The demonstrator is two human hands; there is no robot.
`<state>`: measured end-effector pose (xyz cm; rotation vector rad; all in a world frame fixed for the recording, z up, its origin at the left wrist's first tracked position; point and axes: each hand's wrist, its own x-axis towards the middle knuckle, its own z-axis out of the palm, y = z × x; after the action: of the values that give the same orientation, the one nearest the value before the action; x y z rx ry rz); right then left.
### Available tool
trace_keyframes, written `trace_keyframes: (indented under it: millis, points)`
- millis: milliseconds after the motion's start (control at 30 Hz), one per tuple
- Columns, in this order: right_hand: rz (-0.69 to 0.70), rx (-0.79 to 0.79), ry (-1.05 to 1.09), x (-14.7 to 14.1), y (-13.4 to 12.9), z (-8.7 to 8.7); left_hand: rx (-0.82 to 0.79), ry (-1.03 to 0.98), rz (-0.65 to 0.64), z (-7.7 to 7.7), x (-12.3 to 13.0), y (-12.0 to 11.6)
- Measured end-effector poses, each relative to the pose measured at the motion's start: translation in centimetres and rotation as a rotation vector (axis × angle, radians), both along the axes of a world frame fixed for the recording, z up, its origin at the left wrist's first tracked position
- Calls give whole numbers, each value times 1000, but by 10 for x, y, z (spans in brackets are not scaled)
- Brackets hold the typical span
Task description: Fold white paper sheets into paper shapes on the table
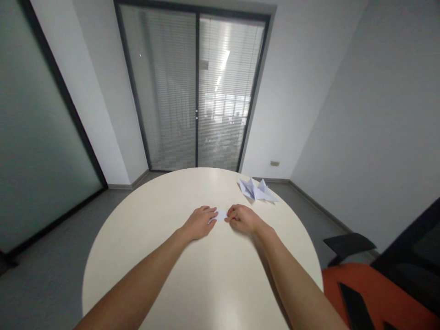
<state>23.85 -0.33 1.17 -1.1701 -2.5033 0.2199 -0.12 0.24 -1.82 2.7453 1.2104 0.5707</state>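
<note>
A small piece of white paper (221, 215) lies on the round cream table (206, 275), between my two hands. My left hand (201, 222) rests on the table with its fingers over the paper's left end, thumb and fingertips around that edge. At the right end, my right hand (242, 218) has its fingers curled and pressed together on the paper's edge. Part of the paper is hidden under the fingers of both hands.
Folded white paper shapes (256, 190) stand near the table's back right edge. An orange chair (371, 293) with black armrests is at the right. Beyond the table is a glass door (172, 91) with blinds.
</note>
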Motion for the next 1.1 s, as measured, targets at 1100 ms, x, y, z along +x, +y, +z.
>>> trace_keyframes:
  millis: [1100]
  points:
    - [-100, 20, -14, 3, -2, 2, -10, -26, 22, 0, -1, -1]
